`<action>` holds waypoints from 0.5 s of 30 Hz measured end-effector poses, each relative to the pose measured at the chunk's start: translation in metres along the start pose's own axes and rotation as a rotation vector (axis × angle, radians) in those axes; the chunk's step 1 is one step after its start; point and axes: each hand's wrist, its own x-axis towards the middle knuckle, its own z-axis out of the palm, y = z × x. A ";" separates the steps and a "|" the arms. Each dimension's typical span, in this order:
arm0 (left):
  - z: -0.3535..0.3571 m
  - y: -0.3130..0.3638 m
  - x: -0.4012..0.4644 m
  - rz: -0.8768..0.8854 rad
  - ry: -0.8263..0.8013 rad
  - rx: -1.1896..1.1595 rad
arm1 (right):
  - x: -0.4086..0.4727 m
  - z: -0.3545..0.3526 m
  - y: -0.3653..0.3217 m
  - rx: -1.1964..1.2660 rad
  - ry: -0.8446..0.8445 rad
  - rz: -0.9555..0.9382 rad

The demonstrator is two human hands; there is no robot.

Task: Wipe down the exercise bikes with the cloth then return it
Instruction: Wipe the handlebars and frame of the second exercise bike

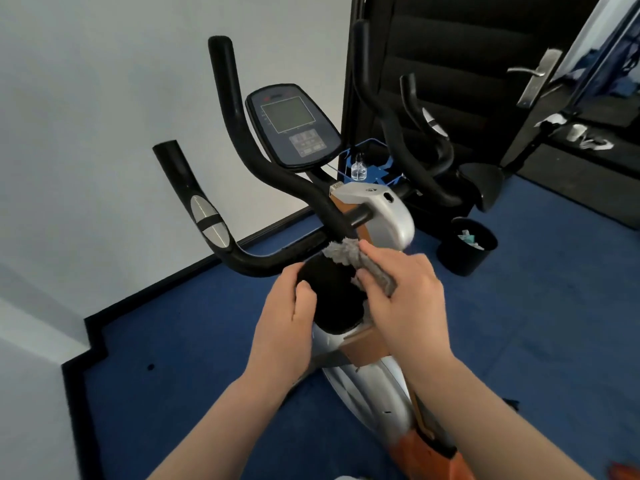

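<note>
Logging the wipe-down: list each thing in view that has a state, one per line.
cloth: bunched, gripped in right hand, pressed on the bike's black post
left hand: closed around the black post, no cloth
console screen: blank, unlit
bin: upright on the floor, scraps inside
clear bottle: upright behind the bike
door handle: level, not pressed

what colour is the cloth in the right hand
Grey: the cloth, fuzzy-textured, held by the right hand. Head view, the only one.
</note>
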 end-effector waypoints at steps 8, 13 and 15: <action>0.001 -0.003 0.001 0.014 -0.013 0.002 | -0.043 0.016 -0.008 0.398 0.087 0.549; 0.000 -0.003 0.002 0.024 -0.032 -0.002 | -0.060 0.032 -0.027 0.646 0.147 0.841; 0.000 -0.003 0.002 0.032 -0.029 0.000 | -0.063 0.031 -0.032 0.673 0.116 0.914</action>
